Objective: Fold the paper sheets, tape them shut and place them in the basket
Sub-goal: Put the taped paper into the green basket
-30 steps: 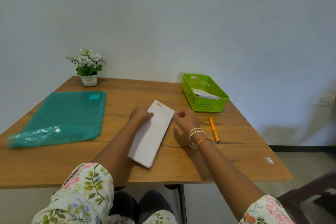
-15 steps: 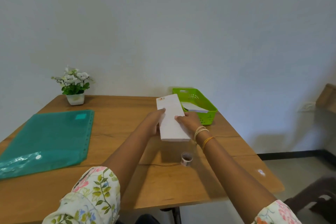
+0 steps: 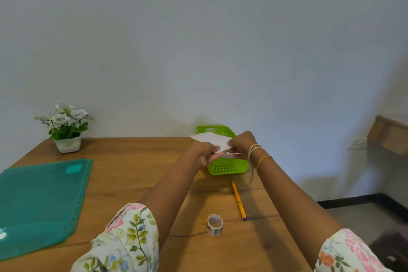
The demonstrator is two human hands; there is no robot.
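Observation:
I hold a folded white paper sheet flat above the green plastic basket at the table's far right. My left hand grips its near left edge and my right hand grips its right end. The paper hovers over the basket's opening, and my hands hide most of the basket's inside. A small roll of clear tape stands on the wooden table near the front, between my forearms.
An orange pen lies right of the tape roll. A teal plastic folder covers the table's left side. A small potted plant with white flowers stands at the back left corner by the wall.
Both hands lifted the folded paper off the table and carried it away from me, over the basket. The tape roll, hidden under the paper before, is now in sight.

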